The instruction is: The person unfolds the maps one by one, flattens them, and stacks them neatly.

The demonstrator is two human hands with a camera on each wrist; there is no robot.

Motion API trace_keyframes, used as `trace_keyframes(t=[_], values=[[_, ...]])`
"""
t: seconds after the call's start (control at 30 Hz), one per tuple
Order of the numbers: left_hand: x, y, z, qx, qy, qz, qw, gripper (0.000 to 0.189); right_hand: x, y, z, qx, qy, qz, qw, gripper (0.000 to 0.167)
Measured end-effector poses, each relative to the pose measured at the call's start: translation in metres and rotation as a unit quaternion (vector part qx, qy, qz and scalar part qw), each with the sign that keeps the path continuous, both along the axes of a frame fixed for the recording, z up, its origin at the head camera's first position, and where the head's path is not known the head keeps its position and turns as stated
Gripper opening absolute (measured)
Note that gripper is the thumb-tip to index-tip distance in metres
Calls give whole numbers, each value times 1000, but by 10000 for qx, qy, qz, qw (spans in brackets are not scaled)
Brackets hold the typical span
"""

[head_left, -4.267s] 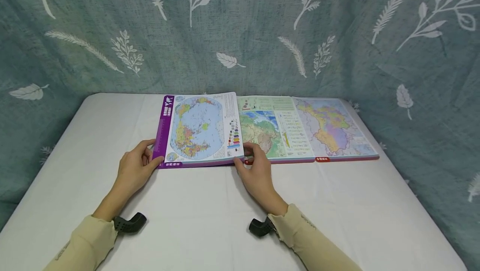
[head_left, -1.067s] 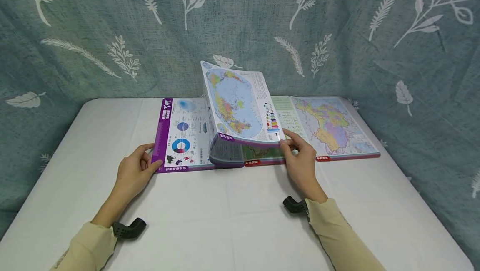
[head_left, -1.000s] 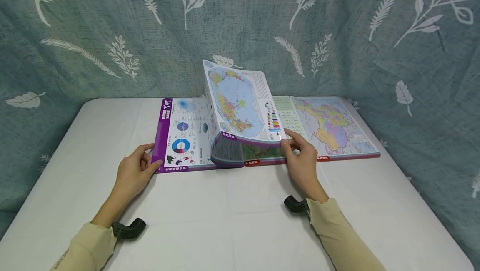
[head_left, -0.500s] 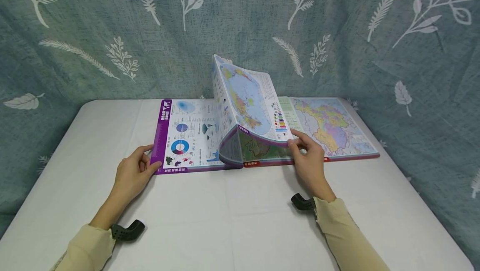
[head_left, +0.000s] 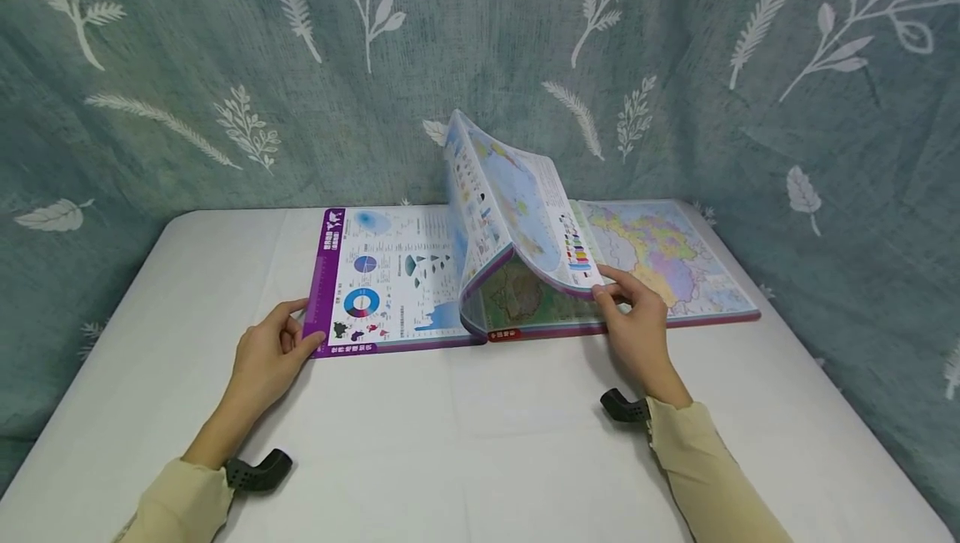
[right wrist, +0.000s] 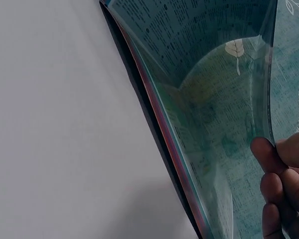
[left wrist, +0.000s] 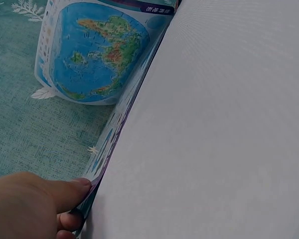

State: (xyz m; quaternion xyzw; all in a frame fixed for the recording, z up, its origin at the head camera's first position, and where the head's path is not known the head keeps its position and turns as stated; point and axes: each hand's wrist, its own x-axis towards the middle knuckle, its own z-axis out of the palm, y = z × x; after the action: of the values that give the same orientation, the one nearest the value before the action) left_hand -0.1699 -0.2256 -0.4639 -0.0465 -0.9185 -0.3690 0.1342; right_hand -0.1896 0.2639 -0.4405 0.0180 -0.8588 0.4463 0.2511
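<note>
A laminated folding map [head_left: 397, 276] lies across the table with its panels partly folded. My left hand [head_left: 266, 355] pinches the purple-edged left panel near its front corner, thumb on top. In the left wrist view the thumb [left wrist: 70, 193] presses on that panel's corner. A world-map panel [head_left: 551, 230] stands raised at the middle, creased into a tent over a green map panel [head_left: 513, 301]. My right hand [head_left: 637, 326] pinches the front right corner of the raised panel between thumb and fingers. In the right wrist view the panel [right wrist: 224, 64] bends upward, glossy, from that grip.
A map panel [head_left: 667, 251] in yellow and purple lies flat at the right, partly behind the right hand. White cloth covers the table [head_left: 465, 443]. A green leaf-patterned curtain [head_left: 495, 42] hangs behind the back edge. Black curved wrist mounts [head_left: 258, 472] stick out from both cuffs.
The right hand has moved right, drawing the world-map panel off the left panel and folding it into a steeper tent. More of the left panel's charts shows. The left hand keeps its hold.
</note>
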Motion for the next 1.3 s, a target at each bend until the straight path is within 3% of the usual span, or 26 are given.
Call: trace_keyframes(t=[0.57,1.0,1.3], values=[[0,3,-7,-44,103,-3,9999,51,-2,26,-5,224,39,-180,9996,29],[-1,0,-2,-70,121,-19,9999,51,1,45,-8,374,-203,-530,9977,29],[-2,-1,-2,-9,41,20,10000,52,0,54,-4,391,-90,-628,9972,28]])
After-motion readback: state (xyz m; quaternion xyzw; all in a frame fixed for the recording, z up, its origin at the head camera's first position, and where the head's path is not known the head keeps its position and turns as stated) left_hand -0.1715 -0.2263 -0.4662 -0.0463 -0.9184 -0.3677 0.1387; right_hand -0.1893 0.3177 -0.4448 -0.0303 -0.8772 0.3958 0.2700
